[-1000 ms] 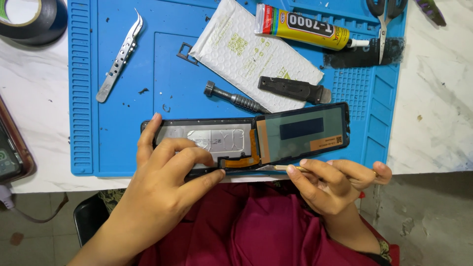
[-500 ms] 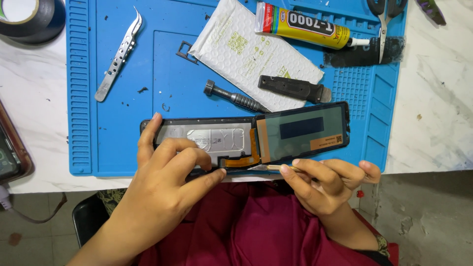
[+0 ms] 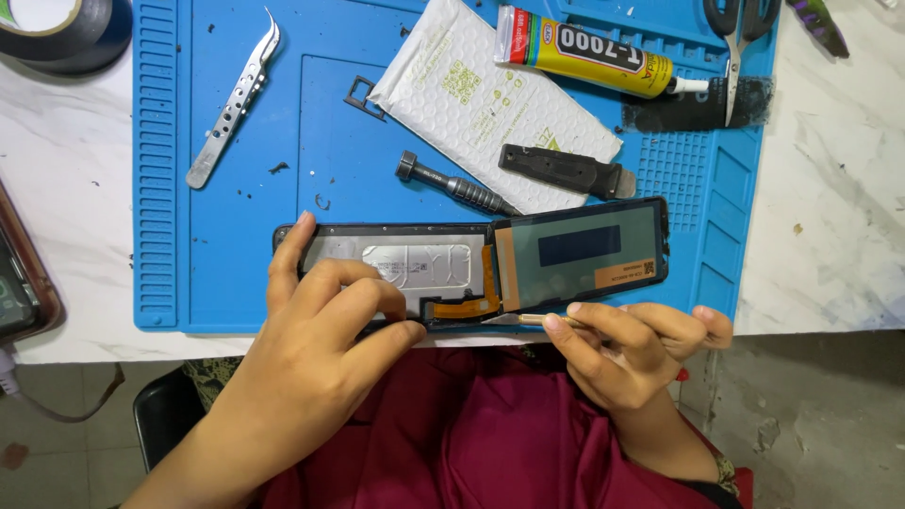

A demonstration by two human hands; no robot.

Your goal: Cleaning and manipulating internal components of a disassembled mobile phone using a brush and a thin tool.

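Observation:
An opened phone screen assembly [image 3: 575, 250] with a black frame, a silver plate and an orange flex cable lies along the near edge of a blue work mat [image 3: 236, 245]. My left hand [image 3: 320, 325] presses down on its left half, thumb on the near edge and one finger at the far edge. My right hand [image 3: 627, 344] grips a thin metal blade tool [image 3: 523, 320], its tip wedged at the near edge of the assembly close to the orange cable.
On the mat lie steel tweezers [image 3: 231, 104], a white padded envelope [image 3: 490, 104], a small screwdriver [image 3: 452, 188], a black flat tool [image 3: 566, 170], a yellow glue tube [image 3: 589, 57] and scissors [image 3: 735, 47]. A tape roll [image 3: 57, 28] sits far left.
My right hand has shifted slightly left along the near edge, bringing the blade tip closer to the orange cable. My left hand stays pressed on the assembly.

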